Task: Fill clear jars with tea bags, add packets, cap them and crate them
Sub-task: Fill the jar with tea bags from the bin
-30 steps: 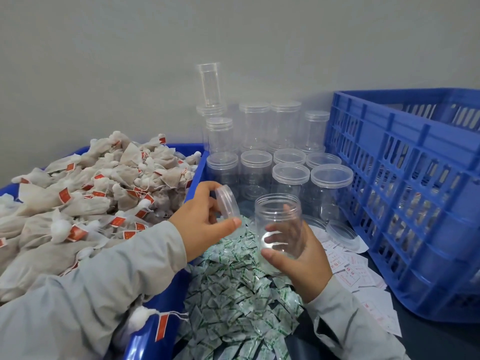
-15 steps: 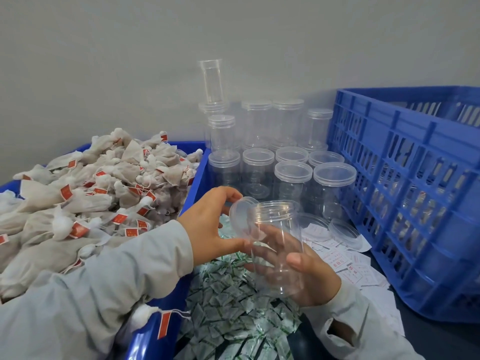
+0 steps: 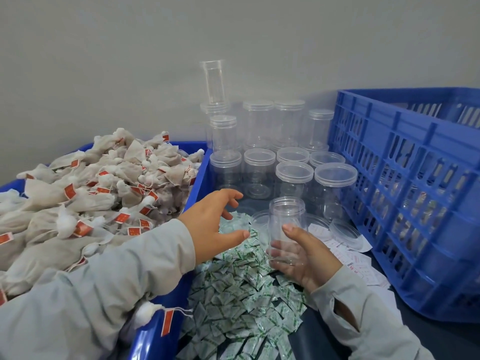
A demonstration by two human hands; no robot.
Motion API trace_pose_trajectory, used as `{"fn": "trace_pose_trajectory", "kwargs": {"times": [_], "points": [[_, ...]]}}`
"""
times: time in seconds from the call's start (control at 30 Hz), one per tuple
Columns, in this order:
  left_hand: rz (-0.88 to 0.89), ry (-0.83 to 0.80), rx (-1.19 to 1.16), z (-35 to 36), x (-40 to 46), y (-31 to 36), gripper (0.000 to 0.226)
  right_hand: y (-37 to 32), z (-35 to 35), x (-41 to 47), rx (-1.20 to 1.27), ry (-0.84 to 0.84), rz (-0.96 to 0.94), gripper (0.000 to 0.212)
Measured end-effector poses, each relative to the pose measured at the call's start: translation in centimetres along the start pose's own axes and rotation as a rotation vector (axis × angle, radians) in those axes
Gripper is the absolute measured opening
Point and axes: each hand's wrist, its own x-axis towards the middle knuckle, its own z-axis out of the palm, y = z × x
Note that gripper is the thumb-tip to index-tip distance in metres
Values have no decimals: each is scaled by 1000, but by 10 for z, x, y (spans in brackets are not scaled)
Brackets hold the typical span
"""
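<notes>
Two hands show, left (image 3: 213,224) and right (image 3: 304,258). One uncapped clear jar (image 3: 285,224) stands among roughly a dozen capped jars (image 3: 335,190). One narrow tube (image 3: 214,81) tops the stack. Three loose lids (image 3: 345,229) lie nearby. Two blue containers: a bin (image 3: 202,165) and a crate (image 3: 415,190). Tea bags (image 3: 91,193) and green packets (image 3: 241,294) are too many to count.

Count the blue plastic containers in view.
2. A solid-walled blue bin, heaped with tea bags, sits at the left. A slotted blue crate stands at the right, beside the capped jars. No others show.
</notes>
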Motion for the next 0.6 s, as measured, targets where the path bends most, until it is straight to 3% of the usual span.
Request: {"fn": "trace_pose_trajectory", "kwargs": {"times": [0.27, 0.43, 0.53, 0.6], "points": [[-14, -3, 52, -1, 1, 0, 48, 2, 0, 2, 19, 40, -162, 85], [-45, 76, 154, -8, 7, -7, 34, 4, 4, 0, -21, 31, -282, 87], [-126, 189, 319, -26, 18, -24, 25, 11, 10, -2, -81, -7, -306, 69], [-278, 232, 415, -41, 25, -42, 27, 16, 14, -2, -84, -32, -295, 59]]}}
